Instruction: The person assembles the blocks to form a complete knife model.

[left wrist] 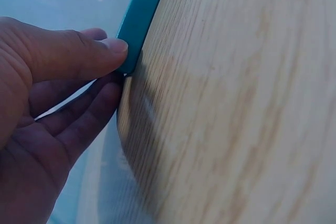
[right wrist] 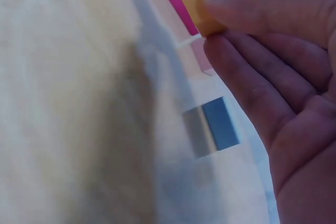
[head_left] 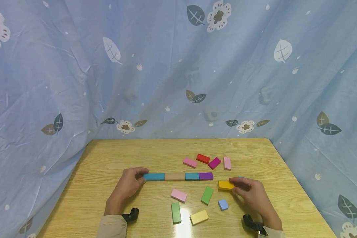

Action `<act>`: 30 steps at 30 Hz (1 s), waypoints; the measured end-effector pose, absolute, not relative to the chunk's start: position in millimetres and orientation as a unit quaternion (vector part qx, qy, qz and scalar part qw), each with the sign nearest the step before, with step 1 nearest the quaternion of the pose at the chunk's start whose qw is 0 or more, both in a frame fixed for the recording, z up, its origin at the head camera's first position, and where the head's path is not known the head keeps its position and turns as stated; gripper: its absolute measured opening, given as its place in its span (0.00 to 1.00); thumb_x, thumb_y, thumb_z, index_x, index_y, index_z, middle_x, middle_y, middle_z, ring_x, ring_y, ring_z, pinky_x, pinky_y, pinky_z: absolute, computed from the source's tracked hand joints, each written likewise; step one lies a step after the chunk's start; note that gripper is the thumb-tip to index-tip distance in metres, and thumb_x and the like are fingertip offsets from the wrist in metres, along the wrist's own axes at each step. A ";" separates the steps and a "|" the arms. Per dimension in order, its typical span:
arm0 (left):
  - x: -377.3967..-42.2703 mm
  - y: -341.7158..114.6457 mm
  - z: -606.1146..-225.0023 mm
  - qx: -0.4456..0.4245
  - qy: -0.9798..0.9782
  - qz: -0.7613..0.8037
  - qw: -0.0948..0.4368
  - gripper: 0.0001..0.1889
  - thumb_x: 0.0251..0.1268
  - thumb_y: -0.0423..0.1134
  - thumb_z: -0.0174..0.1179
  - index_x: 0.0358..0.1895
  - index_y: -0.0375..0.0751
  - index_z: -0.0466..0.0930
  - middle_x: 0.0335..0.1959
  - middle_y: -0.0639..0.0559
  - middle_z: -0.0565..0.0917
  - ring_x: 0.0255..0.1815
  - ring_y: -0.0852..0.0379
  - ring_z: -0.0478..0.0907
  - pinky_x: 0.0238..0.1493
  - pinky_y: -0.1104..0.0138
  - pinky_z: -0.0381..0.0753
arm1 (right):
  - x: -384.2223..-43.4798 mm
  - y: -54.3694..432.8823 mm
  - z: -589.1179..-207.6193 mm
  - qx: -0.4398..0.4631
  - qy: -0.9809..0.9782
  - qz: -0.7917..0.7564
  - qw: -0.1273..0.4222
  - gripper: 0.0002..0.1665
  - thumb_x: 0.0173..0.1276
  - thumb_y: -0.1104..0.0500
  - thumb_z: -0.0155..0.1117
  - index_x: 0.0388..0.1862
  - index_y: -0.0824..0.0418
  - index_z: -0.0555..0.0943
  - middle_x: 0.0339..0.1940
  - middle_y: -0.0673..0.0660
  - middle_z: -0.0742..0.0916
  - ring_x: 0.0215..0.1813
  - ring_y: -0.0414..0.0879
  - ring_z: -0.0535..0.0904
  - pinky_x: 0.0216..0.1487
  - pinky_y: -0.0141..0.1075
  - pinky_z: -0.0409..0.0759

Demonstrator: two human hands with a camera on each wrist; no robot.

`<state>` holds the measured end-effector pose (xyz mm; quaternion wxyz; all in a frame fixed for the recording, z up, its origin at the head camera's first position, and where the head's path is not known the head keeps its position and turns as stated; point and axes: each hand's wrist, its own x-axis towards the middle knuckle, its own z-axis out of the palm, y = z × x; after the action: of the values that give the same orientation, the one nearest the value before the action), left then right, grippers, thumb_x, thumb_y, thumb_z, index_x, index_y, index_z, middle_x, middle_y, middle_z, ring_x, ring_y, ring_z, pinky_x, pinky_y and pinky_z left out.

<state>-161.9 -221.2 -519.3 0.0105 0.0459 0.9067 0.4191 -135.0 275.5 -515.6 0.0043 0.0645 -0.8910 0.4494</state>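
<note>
A straight row of blocks runs across the table: a long blue block, a tan one, a shorter blue one and a purple one, set end to end. At the row's left end, my left hand pinches the long blue block between thumb and fingers; its teal-looking end shows in the left wrist view. To the right of the purple block, my right hand pinches a yellow-orange block by its right end. A gap separates that block from the row.
Behind the row lie pink, red, magenta and light pink blocks. In front are another pink block, green blocks, a pale yellow block and a small blue block. A patterned curtain hangs behind the table.
</note>
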 end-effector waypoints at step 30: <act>-162.1 -222.2 -521.5 0.052 0.904 0.424 0.014 0.19 0.70 0.23 0.70 0.60 0.41 0.90 0.59 0.48 0.91 0.60 0.45 0.89 0.62 0.50 0.90 | -188.1 254.3 -523.9 0.124 -0.924 0.361 0.027 0.21 0.67 0.75 0.75 0.57 0.62 0.92 0.53 0.59 0.95 0.59 0.58 0.92 0.61 0.50 0.91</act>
<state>-162.1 -222.2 -521.5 0.0144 0.0522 0.9040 0.4242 -188.1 254.3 -523.9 0.0272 0.1236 -0.9238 0.3614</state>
